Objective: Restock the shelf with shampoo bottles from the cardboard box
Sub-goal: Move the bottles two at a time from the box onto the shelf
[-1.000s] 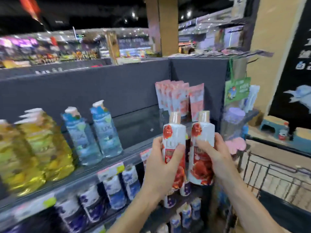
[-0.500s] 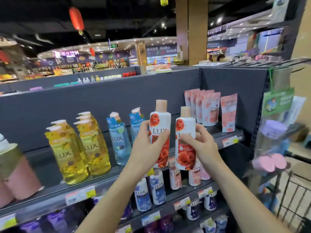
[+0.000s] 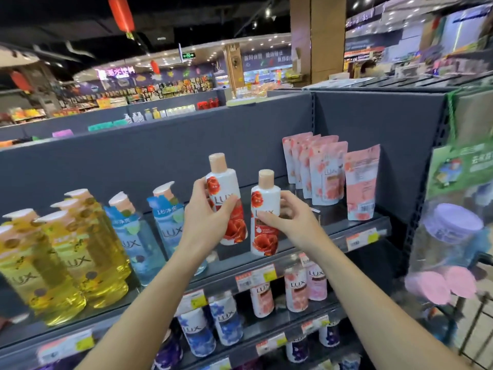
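Observation:
Two white Lux shampoo bottles with red roses and beige caps are held up at the top shelf (image 3: 314, 243). My left hand (image 3: 206, 222) grips the left bottle (image 3: 225, 193), which is tilted and lifted above the shelf board. My right hand (image 3: 289, 221) holds the right bottle (image 3: 265, 209) around its middle; its base is at or just above the shelf board, upright. Both bottles sit in the gap between the blue pump bottles (image 3: 168, 217) and the pink refill pouches (image 3: 328, 172). The cardboard box is out of view.
Yellow Lux pump bottles (image 3: 66, 257) fill the shelf's left end. Lower shelves hold blue (image 3: 225, 324) and pink Lux bottles (image 3: 296, 291). A hanging rack with a lilac-lidded jar (image 3: 450, 236) stands at the right end, with a wire cart (image 3: 477, 329) beside it.
Both hands have carried the bottles up from chest height and forward to the top shelf. The right bottle has come down to the shelf board; my view has swung left along the shelf.

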